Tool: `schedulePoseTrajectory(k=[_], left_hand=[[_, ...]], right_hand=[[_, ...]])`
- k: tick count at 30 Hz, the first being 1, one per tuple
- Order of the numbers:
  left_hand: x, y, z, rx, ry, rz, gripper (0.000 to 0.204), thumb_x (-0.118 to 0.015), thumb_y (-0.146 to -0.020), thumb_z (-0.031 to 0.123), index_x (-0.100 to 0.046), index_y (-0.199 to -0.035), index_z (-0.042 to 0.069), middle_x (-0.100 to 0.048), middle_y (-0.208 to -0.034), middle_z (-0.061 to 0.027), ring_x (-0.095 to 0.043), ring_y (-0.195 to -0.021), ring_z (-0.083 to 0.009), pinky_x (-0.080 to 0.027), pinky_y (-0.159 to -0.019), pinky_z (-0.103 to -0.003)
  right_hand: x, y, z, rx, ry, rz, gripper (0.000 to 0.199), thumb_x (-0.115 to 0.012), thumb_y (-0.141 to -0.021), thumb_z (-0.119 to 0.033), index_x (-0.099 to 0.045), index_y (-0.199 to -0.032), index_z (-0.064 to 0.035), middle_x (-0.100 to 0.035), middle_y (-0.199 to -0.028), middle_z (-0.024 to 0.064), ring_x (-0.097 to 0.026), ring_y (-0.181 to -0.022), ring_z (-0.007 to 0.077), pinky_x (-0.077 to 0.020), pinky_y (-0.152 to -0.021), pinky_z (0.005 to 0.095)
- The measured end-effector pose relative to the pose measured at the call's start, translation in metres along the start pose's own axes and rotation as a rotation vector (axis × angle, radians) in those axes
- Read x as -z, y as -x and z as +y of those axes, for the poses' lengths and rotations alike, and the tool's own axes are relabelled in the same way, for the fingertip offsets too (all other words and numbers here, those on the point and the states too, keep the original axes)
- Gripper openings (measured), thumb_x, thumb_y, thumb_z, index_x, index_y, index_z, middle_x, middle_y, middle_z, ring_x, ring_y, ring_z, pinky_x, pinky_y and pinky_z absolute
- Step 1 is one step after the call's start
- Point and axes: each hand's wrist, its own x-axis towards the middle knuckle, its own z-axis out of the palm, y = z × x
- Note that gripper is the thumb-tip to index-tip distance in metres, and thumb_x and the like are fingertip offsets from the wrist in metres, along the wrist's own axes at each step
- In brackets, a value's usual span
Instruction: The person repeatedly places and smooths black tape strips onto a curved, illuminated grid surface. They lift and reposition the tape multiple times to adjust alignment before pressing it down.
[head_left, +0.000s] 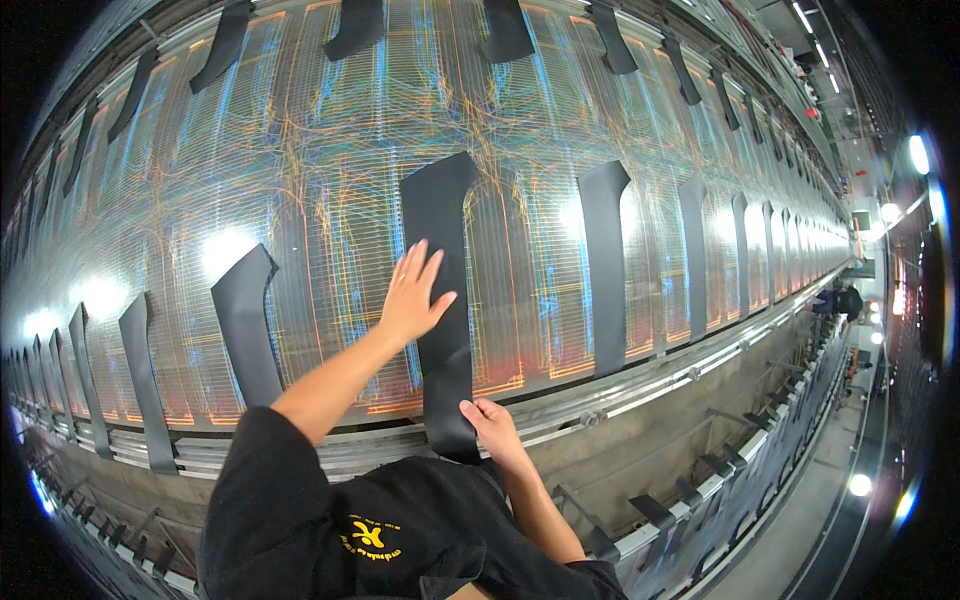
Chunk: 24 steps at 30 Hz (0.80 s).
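A long black panel of sheet material lies lengthwise before me on the long, glossy patterned table. Its near end overhangs the table's edge and curves down toward my body. My left hand rests on or just over the middle of this panel, palm down with fingers spread. At the near end, my right hand pinches the panel's right edge between thumb and fingers. On either side lie similar black panels, one to the left and another to the right, both shaped with an angled far end.
Along the table's far edge hang more black panels. A metal rail runs along the near edge, close to my waist. Behind me, another rail carries black strips. A walkway extends at the right, where a person stands far off.
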Motion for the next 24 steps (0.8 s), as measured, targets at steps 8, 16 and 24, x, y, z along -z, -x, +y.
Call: schedulePoseTrajectory(k=[8,16,24], left_hand=[[0.069,0.073,0.045,1.127,1.603,-0.438,0.048,-0.067,-0.099,0.026,-0.053,-0.134,-0.004,-0.056,-0.143,-0.0271,-0.06,-0.128,-0.0355,-0.054,-0.099,-0.045],[0.037,-0.054,-0.052,0.265,2.317,-0.035,0.054,-0.06,-0.104,0.025,-0.046,-0.148,-0.003,-0.053,-0.147,-0.0262,-0.061,-0.127,-0.0404,-0.057,-0.106,-0.046],[0.118,0.011,-0.074,0.936,1.971,0.104,0.07,-0.05,-0.105,0.059,-0.054,-0.146,0.002,-0.062,-0.139,-0.0215,-0.063,-0.126,-0.0327,-0.052,-0.106,-0.047]], right_hand=[[-0.027,0.075,-0.121,0.228,-0.169,-0.215,0.033,-0.066,-0.105,-0.02,-0.055,-0.077,-0.008,-0.048,-0.072,-0.0101,-0.038,-0.064,0.0014,-0.032,-0.056,0.0247],[-0.006,0.112,-0.129,0.274,0.014,-0.125,0.034,-0.068,-0.103,-0.017,-0.052,-0.075,-0.0069,-0.042,-0.071,-0.0111,-0.035,-0.067,0.001,-0.03,-0.056,0.0246],[0.035,0.105,-0.087,0.119,0.11,-0.135,0.031,-0.068,-0.101,-0.016,-0.056,-0.077,-0.0033,-0.047,-0.071,-0.0098,-0.039,-0.068,0.0019,-0.0331,-0.055,0.0251]])
